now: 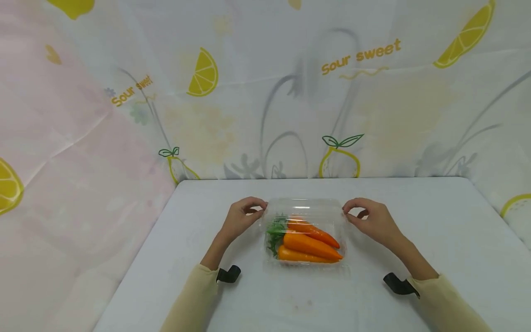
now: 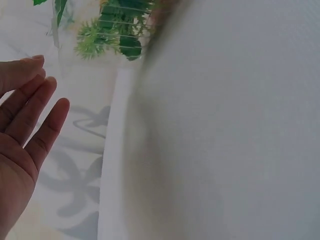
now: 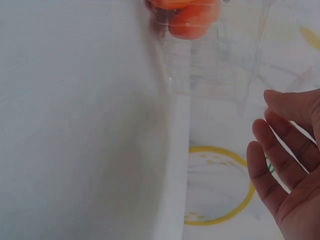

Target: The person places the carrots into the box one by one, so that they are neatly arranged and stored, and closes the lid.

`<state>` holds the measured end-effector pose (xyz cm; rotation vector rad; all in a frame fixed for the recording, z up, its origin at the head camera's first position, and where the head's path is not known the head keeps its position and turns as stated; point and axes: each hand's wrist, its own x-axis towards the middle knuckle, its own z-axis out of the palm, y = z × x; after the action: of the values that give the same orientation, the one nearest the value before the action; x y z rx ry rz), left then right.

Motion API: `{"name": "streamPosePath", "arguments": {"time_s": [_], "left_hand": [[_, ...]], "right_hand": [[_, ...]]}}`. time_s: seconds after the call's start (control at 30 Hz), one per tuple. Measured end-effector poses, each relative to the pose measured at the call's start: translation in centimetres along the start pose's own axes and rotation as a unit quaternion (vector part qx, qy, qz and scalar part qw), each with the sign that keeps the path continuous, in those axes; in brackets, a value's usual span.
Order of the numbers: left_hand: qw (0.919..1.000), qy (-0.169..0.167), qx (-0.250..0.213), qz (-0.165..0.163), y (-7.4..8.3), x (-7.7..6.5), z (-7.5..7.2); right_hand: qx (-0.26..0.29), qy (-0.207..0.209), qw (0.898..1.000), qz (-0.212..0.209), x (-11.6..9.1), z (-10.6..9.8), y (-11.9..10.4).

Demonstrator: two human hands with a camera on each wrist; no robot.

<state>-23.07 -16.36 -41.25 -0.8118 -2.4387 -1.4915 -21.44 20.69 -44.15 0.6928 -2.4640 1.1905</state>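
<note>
A clear plastic clamshell box (image 1: 304,263) stands on the white table, holding orange carrots (image 1: 311,244) with leafy green tops (image 1: 274,235) toward its left end. Its clear lid (image 1: 304,203) shows along the far side. At the lid's far left corner, my left hand (image 1: 244,214) pinches the edge between thumb and forefinger, the other fingers fairly straight in the left wrist view. My right hand (image 1: 373,219) pinches the far right corner in the same way. Both wrist views show the transparent plastic close by the fingertips, its thin edge hard to make out.
The white table (image 1: 186,230) ends at a far edge just behind the box. Beyond it hangs a pale cloth (image 1: 257,101) printed with lemons and lettering. A black strap piece (image 1: 229,274) sticks out at the left cuff, another (image 1: 398,283) at the right cuff.
</note>
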Motion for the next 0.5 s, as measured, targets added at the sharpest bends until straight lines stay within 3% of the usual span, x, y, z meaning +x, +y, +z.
{"name": "streamPosePath", "arguments": {"time_s": [0.3,0.4,0.5], "left_hand": [[0.9999,-0.008,-0.001,0.008,0.6,-2.3,0.9],[0.9998,-0.016,-0.002,-0.011,0.8,-3.0,1.3],[0.9983,-0.022,-0.018,-0.051,0.4,-3.9,1.9]], "right_hand": [[-0.061,0.001,0.995,-0.079,-1.5,0.3,-0.5],[-0.072,0.000,0.994,-0.084,-2.1,0.2,-0.9],[-0.079,-0.003,0.994,-0.072,-2.8,0.0,-1.7]]}}
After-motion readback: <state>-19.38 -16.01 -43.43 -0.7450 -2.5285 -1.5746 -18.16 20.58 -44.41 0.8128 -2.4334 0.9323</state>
